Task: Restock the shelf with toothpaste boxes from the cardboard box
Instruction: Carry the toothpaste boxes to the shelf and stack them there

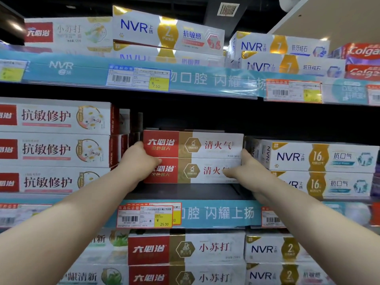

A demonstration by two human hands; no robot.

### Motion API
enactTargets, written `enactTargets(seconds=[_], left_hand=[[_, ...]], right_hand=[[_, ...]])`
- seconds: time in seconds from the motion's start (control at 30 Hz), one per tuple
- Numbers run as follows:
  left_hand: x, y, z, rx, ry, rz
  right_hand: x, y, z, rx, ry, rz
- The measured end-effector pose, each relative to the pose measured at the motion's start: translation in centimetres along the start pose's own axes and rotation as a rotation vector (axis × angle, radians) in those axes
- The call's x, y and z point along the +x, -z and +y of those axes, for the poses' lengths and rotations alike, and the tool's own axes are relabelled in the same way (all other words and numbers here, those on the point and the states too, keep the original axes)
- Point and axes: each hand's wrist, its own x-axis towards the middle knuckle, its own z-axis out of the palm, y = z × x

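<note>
Left hand [138, 163] and right hand [246, 171] grip the stacked boxes [207, 149] by their ends — an uneven shove could skew them, perhaps snagging the NVR boxes [320, 157] right.

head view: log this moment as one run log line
step: shelving | left hand: grips left end of two stacked toothpaste boxes | right hand: grips right end | stack: on middle shelf
</note>
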Motion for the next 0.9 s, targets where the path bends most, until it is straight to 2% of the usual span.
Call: enactTargets(seconds=[0.2, 0.33, 0.9], left_hand=[[0.2, 0.3, -0.6, -0.189, 0.068, -0.140], [1.0, 0.3, -0.8, -0.227, 0.090, -0.195], [1.2, -1.0, -0.6, -0.059, 0.028, -0.129]], right_hand=[[0.8, 0.1, 0.3, 0.044, -0.048, -0.044], [1.8, -0.2, 0.2, 0.006, -0.063, -0.041], [3.9, -1.1, 0.5, 0.019, 0.004, -0.036]])
